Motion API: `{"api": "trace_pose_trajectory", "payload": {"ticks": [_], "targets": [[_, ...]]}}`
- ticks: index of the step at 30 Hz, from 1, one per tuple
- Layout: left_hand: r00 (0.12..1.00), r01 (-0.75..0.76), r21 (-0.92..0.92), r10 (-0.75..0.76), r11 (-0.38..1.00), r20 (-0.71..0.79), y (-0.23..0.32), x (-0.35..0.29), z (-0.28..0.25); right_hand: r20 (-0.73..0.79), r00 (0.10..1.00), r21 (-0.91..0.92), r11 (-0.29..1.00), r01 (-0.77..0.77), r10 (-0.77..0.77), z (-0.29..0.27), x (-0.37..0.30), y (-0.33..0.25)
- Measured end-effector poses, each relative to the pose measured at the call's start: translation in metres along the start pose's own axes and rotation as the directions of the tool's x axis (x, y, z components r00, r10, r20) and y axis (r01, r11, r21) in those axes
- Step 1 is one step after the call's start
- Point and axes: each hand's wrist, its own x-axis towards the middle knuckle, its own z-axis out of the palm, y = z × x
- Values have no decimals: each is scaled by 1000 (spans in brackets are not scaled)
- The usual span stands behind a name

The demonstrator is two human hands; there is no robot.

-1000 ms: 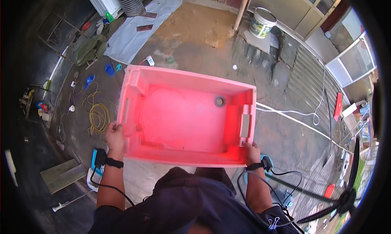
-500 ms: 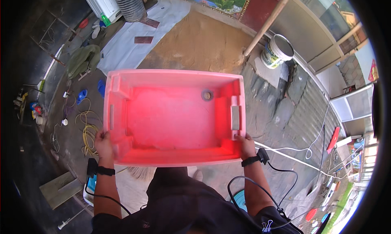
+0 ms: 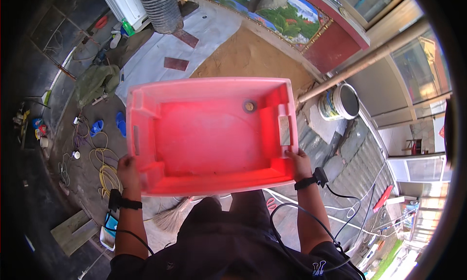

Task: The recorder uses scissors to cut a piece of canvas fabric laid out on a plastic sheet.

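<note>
Sand and a pale sheet cover floor beyond. Pink tub is before the person's body; left hand and right hand grip its side edges, fingers curled closed.

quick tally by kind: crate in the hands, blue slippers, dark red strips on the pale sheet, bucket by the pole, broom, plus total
red crate: 1
blue slippers: 2
dark red strips: 2
white bucket: 1
broom: 1
total: 7
</note>
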Motion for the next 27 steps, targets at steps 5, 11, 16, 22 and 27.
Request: {"api": "trace_pose_trajectory", "payload": {"ticks": [5,11,16,22,27], "targets": [[993,30,-29,-33,999,-111,76,79,86,94,995,-13,999,35,-33,53,145,-104],[973,124,100,-101,987,-208,161,178,205,201,980,-149,989,23,7,131,342,-241],[954,162,77,-137,984,-266,221,275,281,296,955,-180,983,24,31,217,475,-352],[939,221,114,-180,969,-294,239,437,357,373,928,-290,951,104,12,364,630,-449],[923,246,103,-201,964,-328,193,625,433,388,919,-384,919,87,75,515,795,-483]]}}
